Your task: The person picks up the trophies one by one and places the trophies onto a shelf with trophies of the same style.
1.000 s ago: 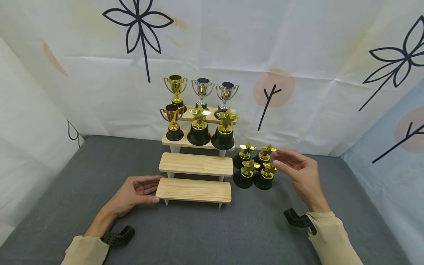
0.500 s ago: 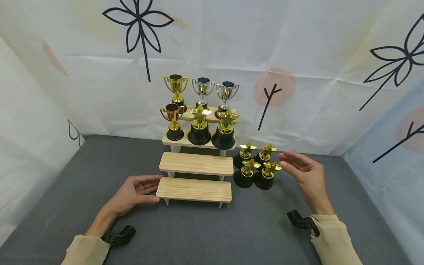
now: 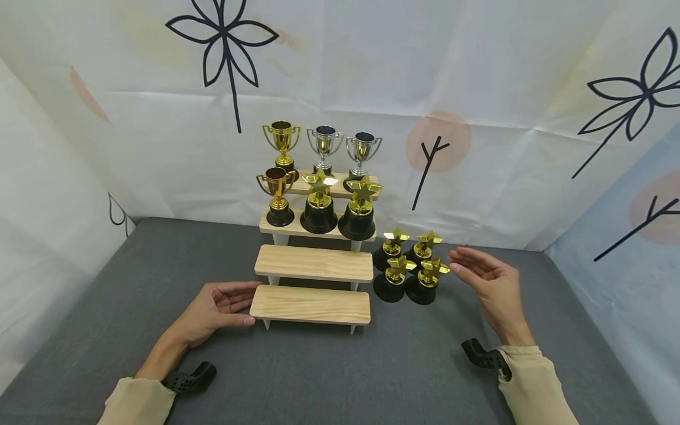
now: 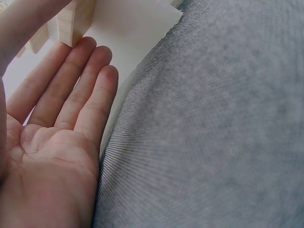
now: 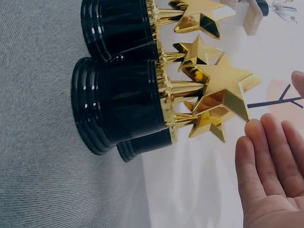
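Note:
My left hand (image 3: pixel 209 313) is at the left end of the lowest step (image 3: pixel 310 305) of a wooden tiered stand. Its fingers are extended, fingertips right at the stand's white side panel (image 4: pixel 128 42) in the left wrist view. To the right of the stand, several star trophies (image 3: pixel 390 287) with black bases and gold stars stand grouped on the table. My right hand (image 3: pixel 489 289) is just right of them, fingers relaxed and holding nothing. Its fingertips come close to the nearest gold star (image 5: pixel 228 85) in the right wrist view.
On the stand's top step stand a gold cup (image 3: pixel 281 139) and two silver cups (image 3: pixel 363 147). Below them are a bronze-coloured cup (image 3: pixel 278 186) and two larger star trophies (image 3: pixel 319 206). A grey cloth (image 3: pixel 393 372) covers the table; a patterned white sheet (image 3: pixel 504 177) hangs behind.
My right hand has drawn slightly right, away from the star trophies, and the nearest one's star, tilted beside the fingers earlier, has shifted a little right. My left hand has stayed put.

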A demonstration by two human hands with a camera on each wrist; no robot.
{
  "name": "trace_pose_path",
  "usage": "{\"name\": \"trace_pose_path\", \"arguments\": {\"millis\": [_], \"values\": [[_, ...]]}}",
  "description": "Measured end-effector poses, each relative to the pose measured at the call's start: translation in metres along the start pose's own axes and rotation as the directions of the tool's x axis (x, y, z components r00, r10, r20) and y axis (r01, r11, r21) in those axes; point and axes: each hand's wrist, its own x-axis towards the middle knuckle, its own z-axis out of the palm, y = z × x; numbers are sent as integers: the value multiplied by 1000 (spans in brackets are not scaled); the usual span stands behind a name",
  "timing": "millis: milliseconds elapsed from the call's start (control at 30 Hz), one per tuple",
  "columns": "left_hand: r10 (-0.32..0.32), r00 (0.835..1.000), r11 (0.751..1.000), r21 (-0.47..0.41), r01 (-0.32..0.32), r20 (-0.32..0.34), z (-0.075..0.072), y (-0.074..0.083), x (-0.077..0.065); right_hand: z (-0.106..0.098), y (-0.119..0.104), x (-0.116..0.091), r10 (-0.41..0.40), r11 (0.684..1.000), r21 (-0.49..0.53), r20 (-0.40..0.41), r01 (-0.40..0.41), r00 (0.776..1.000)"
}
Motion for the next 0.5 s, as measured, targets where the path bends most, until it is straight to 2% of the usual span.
{"name": "trace_pose_path", "arguments": {"millis": [333,500], "values": [[-13,1000,1000,6,13,-2,0,1,0,2,13,-1,62,992,-108,11,-61,998],[-9,1000,1000,-2,9,5,0,1,0,4,17,-2,78,991,-113,30,-74,997]]}}
